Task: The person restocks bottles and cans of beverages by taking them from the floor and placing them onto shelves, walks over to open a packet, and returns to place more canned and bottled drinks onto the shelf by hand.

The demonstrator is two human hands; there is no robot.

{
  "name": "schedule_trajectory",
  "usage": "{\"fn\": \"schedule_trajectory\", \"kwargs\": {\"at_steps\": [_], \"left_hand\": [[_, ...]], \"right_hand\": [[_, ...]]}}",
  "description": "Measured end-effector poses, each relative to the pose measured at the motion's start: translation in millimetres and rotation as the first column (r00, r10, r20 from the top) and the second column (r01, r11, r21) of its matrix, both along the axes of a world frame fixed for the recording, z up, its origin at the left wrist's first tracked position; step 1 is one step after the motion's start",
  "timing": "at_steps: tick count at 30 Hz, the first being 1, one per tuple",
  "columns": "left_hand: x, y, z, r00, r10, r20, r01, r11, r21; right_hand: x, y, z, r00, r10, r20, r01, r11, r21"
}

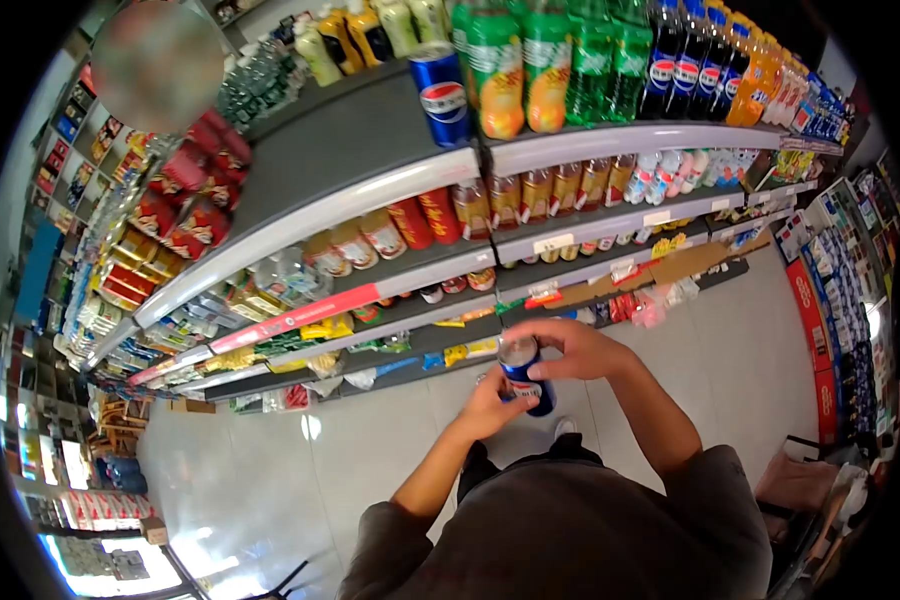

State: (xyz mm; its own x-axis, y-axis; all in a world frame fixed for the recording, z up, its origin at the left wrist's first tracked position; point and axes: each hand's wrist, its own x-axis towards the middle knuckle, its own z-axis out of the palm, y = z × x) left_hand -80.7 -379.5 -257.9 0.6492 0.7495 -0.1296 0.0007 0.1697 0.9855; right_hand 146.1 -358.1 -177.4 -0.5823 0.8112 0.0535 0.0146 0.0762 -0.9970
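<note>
- Shelf (330,130): bears green bottles (627,65) on top.
- Right hand (575,350): before the shelf, curved around the held can's (518,376) upper end; cannot tell whether it grips.
- Left hand (486,410): clasping the can's lower side.
- Held can: blue, before the shelf.

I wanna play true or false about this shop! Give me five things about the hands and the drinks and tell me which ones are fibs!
1. The left hand holds a drink can. True.
2. That drink can is green. False: it is mostly blue.
3. The right hand is down by the floor. False: it is up at the can's top end.
4. Another blue can stands on the top shelf. True.
5. The green bottles are lying on their sides. False: they stand upright.
</note>
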Motion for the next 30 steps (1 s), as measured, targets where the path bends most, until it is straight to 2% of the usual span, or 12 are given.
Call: {"fn": "schedule_trajectory", "kwargs": {"at_steps": [1,2,5,6,7,9,10,14,15,16,25,30], "left_hand": [[-11.9,12.6,47.0,0.998,0.052,0.028,-0.052,0.998,-0.019],[-23.9,28.1,57.2,0.975,0.134,0.177,-0.159,0.978,0.137],[-57.8,86.8,137.0,0.927,0.203,0.315,-0.284,0.928,0.240],[-69.8,114.4,157.6,0.942,0.223,0.251,-0.297,0.902,0.314],[-75.4,137.8,179.9,0.920,0.197,0.340,-0.326,0.867,0.378],[-82.6,177.7,217.4,0.909,0.245,0.336,-0.383,0.811,0.443],[-82.9,191.1,238.9,0.913,0.248,0.325,-0.385,0.788,0.480],[-70.1,253.8,253.7,0.906,0.173,0.385,-0.357,0.800,0.483],[-67.4,262.7,252.4,0.912,0.170,0.372,-0.350,0.796,0.494],[-64.4,271.1,251.2,0.918,0.169,0.359,-0.344,0.789,0.509],[-36.0,302.0,231.8,0.918,0.258,0.302,-0.390,0.726,0.566],[-29.5,304.2,224.1,0.925,0.274,0.262,-0.379,0.715,0.588]], "right_hand": [[-20.4,6.6,18.9,0.989,-0.083,-0.122,0.084,0.996,0.000],[-43.7,9.9,37.2,0.956,-0.165,-0.241,0.165,0.986,-0.020],[-98.6,42.2,65.5,0.828,-0.470,-0.308,0.539,0.818,0.200],[-116.8,49.9,79.2,0.783,-0.545,-0.299,0.620,0.722,0.307],[-130.2,58.2,91.9,0.763,-0.591,-0.263,0.638,0.626,0.448],[-152.1,72.9,111.7,0.700,-0.693,-0.174,0.590,0.423,0.688],[-161.7,81.1,113.7,0.670,-0.720,-0.182,0.608,0.391,0.691],[-182.7,138.1,108.2,0.494,-0.821,-0.285,0.708,0.190,0.681],[-186.3,136.4,121.8,0.525,-0.815,-0.246,0.759,0.318,0.568],[-185.7,150.5,116.8,0.485,-0.857,-0.176,0.680,0.243,0.692],[-180.5,177.6,100.3,0.465,-0.885,-0.017,0.652,0.330,0.683],[-176.6,177.4,88.6,0.487,-0.870,-0.079,0.651,0.301,0.697]]}}
